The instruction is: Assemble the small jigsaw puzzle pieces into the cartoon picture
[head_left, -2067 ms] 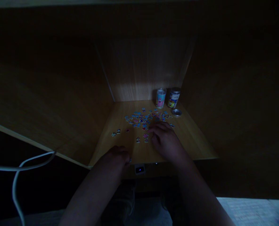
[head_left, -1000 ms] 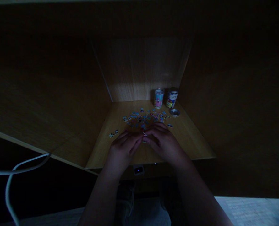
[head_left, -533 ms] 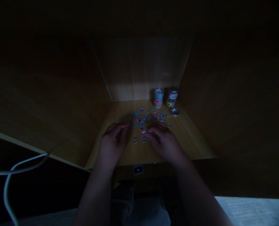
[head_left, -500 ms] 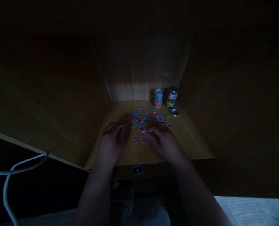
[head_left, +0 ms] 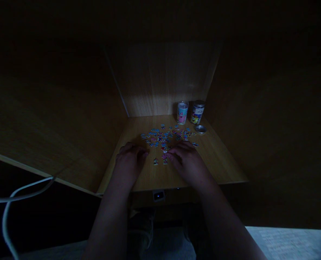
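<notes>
Scattered jigsaw pieces (head_left: 163, 135) in blue, pink and other colours lie in a loose pile on the wooden surface. My right hand (head_left: 187, 159) pinches a small pale puzzle piece (head_left: 165, 152) with thumb and forefinger. Just below it a pinkish joined strip of pieces (head_left: 165, 160) runs towards the front edge. Left of that strip lies a single puzzle piece (head_left: 155, 161). My left hand (head_left: 130, 160) rests low at the left of the pile, its fingers curled and thumb near the forefinger; anything between them is too dark to see.
A clear-topped can with a pink figure (head_left: 182, 113) and a second, lidded can (head_left: 197, 112) stand at the back right. A round metal lid (head_left: 200, 129) lies before them. Wooden panels (head_left: 160, 79) enclose the surface. A white cable (head_left: 14, 196) hangs at left.
My left hand has shifted slightly right, its fingers lower and closer to the thumb. My right hand stays almost in place at the strip of pieces.
</notes>
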Action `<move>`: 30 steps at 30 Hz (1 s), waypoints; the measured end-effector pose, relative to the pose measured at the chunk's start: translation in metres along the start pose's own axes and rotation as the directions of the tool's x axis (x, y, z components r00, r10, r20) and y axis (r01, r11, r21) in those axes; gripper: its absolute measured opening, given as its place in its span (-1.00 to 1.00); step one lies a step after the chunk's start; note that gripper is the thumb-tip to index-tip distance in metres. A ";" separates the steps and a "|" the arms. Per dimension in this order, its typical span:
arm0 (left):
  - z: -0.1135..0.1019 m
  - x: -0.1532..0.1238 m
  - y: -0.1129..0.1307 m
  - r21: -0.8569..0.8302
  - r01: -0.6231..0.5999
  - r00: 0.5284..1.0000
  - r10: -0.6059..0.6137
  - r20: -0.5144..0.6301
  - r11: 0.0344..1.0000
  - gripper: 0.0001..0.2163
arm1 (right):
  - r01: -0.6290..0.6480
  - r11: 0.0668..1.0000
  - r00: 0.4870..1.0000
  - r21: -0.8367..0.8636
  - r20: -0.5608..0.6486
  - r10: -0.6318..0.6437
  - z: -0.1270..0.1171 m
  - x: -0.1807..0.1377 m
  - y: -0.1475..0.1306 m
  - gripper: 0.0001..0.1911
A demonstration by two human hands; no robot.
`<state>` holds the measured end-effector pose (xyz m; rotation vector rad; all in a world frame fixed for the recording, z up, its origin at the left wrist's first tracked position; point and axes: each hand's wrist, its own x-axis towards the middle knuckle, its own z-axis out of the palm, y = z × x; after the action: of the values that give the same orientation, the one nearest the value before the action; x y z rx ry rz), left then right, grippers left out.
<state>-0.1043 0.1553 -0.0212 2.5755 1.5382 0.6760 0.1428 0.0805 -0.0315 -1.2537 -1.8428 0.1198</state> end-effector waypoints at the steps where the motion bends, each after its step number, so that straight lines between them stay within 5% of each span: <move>1: -0.001 0.001 0.000 -0.004 0.004 1.000 -0.004 0.007 1.000 -0.79 | 0.003 1.000 1.000 -0.002 0.001 -0.003 0.000 0.000 0.000 -0.86; 6: -0.002 0.003 0.001 -0.071 0.036 0.999 -0.037 -0.002 0.997 -0.86 | -0.009 1.000 1.000 0.002 0.006 0.009 0.000 0.000 -0.001 -0.87; 11: -0.006 -0.002 0.012 -0.351 0.080 0.996 -0.090 -0.011 0.933 -0.91 | -0.033 0.995 0.999 0.098 -0.030 0.037 -0.001 0.000 -0.002 -0.88; 14: -0.006 -0.007 0.023 -0.624 0.157 0.977 -0.212 -0.014 0.766 -0.85 | -0.061 0.981 0.996 0.186 -0.057 0.072 -0.001 -0.002 -0.003 -0.86; 18: 0.002 -0.009 0.038 -0.899 0.190 0.959 -0.270 0.084 0.394 -0.74 | -0.193 0.906 0.963 0.377 -0.104 0.248 0.002 -0.006 -0.007 -0.90; 23: 0.009 -0.008 0.056 -0.972 0.219 0.939 -0.251 0.234 -0.085 -0.62 | -0.405 0.596 0.843 0.693 0.031 0.538 0.005 -0.003 -0.015 -0.70; 26: 0.010 -0.009 0.064 -0.953 0.253 0.930 -0.227 0.287 -0.169 -0.63 | -0.474 0.476 0.802 0.741 0.140 0.580 0.006 0.000 -0.015 -0.63; 30: 0.011 -0.012 0.069 -0.937 0.311 0.917 -0.209 0.340 -0.160 -0.67 | -0.465 0.419 0.782 0.780 0.140 0.608 0.007 -0.001 -0.010 -0.63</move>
<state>-0.0480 0.1121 -0.0164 0.9461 0.7336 1.0556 0.1314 0.0776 -0.0308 -1.0839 -0.9225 1.0553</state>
